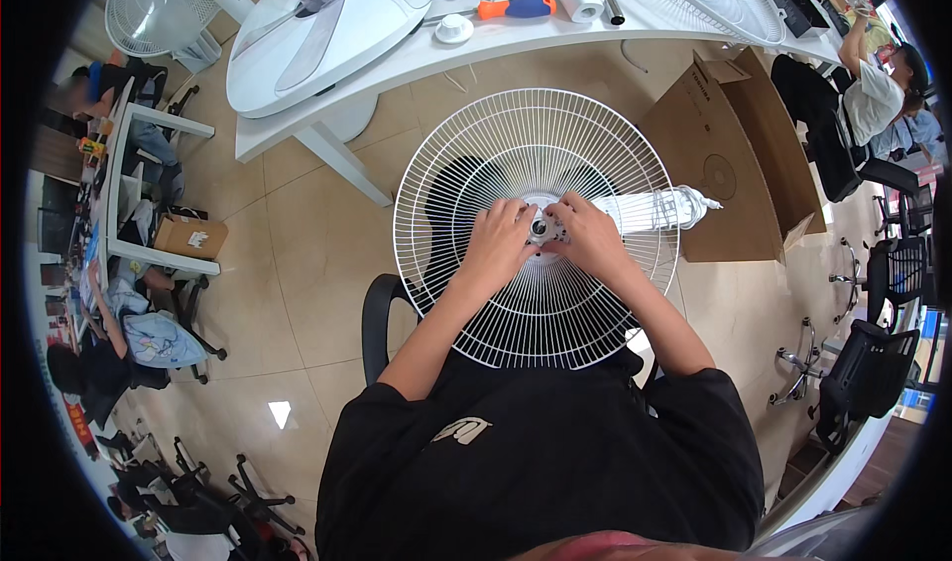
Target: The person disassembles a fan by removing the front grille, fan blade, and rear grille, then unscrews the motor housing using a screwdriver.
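A round white wire fan grille [466, 303] lies across my lap. At its centre is a small round fan motor hub [539, 228] with a dark middle. My left hand [501, 236] grips the hub from the left with its fingers bent, and my right hand [591, 234] closes on it from the right. Both thumbs meet just below the hub. A white fan neck [645, 211] runs from behind the grille to the right, and its end shows past the rim. My fingers hide much of the hub.
Ahead, a white table [397, 68] bears transparent fan blades [317, 50], an orange-and-blue screwdriver [518, 7], a white knob [454, 29] and another fan grille [709, 0]. An open cardboard box [709, 154] stands right. Office chairs [868, 377] and seated people are farther off.
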`<action>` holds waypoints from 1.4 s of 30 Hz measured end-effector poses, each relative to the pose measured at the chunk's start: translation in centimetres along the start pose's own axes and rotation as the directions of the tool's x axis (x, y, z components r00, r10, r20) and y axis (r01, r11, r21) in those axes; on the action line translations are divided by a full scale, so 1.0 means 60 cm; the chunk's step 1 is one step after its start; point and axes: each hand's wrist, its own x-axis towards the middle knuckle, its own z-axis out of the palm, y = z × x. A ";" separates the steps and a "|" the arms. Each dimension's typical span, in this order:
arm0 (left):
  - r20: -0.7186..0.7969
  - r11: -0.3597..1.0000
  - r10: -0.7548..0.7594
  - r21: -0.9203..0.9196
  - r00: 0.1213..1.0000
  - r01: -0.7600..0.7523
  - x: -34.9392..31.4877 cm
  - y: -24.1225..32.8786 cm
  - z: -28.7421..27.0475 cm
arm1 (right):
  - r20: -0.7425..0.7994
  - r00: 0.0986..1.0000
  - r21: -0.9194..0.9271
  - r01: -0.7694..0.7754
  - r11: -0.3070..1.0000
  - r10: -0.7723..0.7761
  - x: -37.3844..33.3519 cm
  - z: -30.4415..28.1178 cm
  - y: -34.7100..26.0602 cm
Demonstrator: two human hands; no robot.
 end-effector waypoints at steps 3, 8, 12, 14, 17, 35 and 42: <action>-0.039 0.998 0.011 -0.065 0.999 -0.014 -0.001 -0.017 0.008 | -0.038 0.999 0.060 -0.008 0.998 0.010 0.000 0.008 0.010; -0.113 0.981 -0.012 -0.195 0.994 -0.011 -0.007 -0.026 0.011 | -0.078 0.997 0.147 0.014 0.989 -0.003 -0.002 0.007 0.017; -0.132 0.974 -0.019 -0.225 0.991 -0.011 -0.008 -0.033 0.017 | -0.030 0.999 0.234 -0.005 0.972 0.012 -0.001 0.004 0.020; -0.127 0.968 -0.035 -0.250 0.991 0.002 -0.008 -0.034 0.016 | -0.031 0.999 0.249 -0.019 0.968 0.027 -0.002 0.002 0.018; -0.132 0.963 -0.030 -0.271 0.991 -0.007 -0.009 -0.037 0.018 | -0.017 0.999 0.263 -0.033 0.964 0.038 -0.001 -0.002 0.018; -0.153 0.968 -0.015 -0.249 0.988 -0.024 -0.006 -0.035 0.017 | -0.022 0.999 0.263 -0.023 0.965 0.030 0.001 0.010 0.028; -0.139 0.970 -0.024 -0.241 0.990 -0.010 -0.005 -0.032 0.021 | -0.027 1.000 0.212 -0.010 0.977 0.016 -0.001 0.004 0.019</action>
